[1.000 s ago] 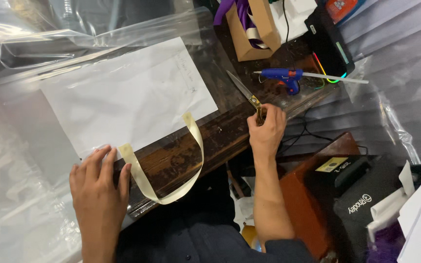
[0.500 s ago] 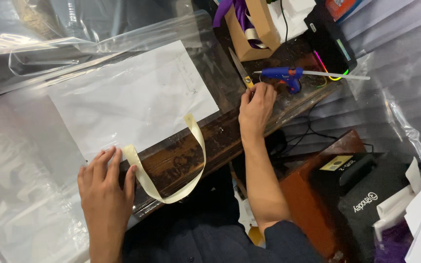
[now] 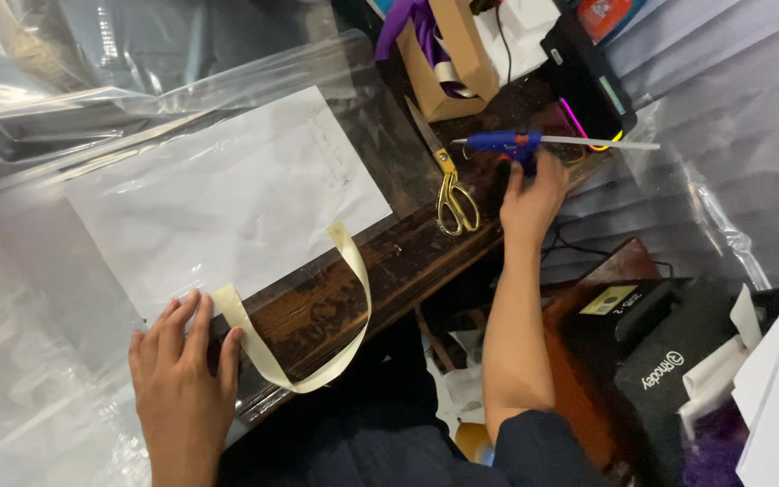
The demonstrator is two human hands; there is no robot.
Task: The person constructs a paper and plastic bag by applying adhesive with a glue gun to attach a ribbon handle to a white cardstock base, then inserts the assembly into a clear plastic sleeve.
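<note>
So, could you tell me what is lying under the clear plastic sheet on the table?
A white sheet of paper shows through the clear plastic sheet, on the dark wooden table. The left hand presses the plastic's near edge beside the cream ribbon; whatever lies under the paper is hidden.

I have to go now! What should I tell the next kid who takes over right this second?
Left hand: flat on the clear plastic sheet, fingertips pinning one end of the cream ribbon; the ribbon loops over the wooden table edge.
Right hand: open, reaching at the blue glue gun, not gripping it yet.
Gold scissors: lying on the table, beside the right hand.
White paper: under the plastic.
Done: ribbon strip is laid out.
Left: nothing is glued yet, as far as shows.
</note>
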